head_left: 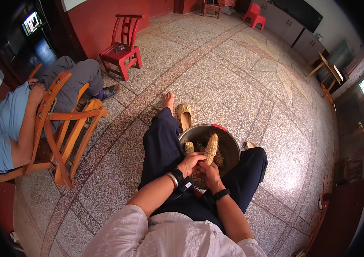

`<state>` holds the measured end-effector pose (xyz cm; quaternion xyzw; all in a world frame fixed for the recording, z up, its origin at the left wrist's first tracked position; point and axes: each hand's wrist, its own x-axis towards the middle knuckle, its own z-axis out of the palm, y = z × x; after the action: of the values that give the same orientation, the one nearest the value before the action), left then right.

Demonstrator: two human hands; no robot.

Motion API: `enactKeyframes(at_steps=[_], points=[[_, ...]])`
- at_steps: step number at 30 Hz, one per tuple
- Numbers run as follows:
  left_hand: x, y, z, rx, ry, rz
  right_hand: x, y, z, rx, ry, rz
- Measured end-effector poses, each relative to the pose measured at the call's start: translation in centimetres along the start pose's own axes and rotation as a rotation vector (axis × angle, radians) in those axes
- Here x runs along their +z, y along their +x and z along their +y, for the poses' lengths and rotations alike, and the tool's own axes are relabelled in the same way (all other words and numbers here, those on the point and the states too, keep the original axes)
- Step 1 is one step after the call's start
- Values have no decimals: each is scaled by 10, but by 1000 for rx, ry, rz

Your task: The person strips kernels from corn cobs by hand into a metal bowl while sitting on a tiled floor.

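Note:
A pale corn cob (211, 146) stands tilted upward over a wide metal pot (232, 147) between my knees. Around the cob's lower end are both my hands, close together. My left hand (189, 164) has its fingers closed against the cob's left side. Just to the right and slightly lower, my right hand (210, 174) grips the cob's base. Another corn cob (189, 147) rests inside the pot at the left, and more corn lies beneath, partly hidden by my hands.
At the left a person (6, 141) sits in a wooden folding chair (55, 115). A red chair (124, 49) stands farther off, and a red plastic stool (254, 16) is at the back. A beige shoe (185, 116) lies beside my bare foot (168, 100).

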<state>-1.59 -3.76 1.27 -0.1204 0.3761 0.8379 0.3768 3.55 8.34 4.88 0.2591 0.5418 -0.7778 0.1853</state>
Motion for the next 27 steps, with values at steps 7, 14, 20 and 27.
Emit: enactKeyframes(at_steps=[7, 14, 20, 27], points=[[10, -1, 2, -27, -95, 48, -2, 3, 3, -15, -14, 33], [7, 0, -2, -23, 12, 138, -1, 2, 2, 15, -37, 36], [1, 5, -6, 32, -35, 147, -4, 5, 4, 13, -30, 41], [-10, 14, -14, 94, 14, 243, -1, 5, 4, -16, -24, 68]])
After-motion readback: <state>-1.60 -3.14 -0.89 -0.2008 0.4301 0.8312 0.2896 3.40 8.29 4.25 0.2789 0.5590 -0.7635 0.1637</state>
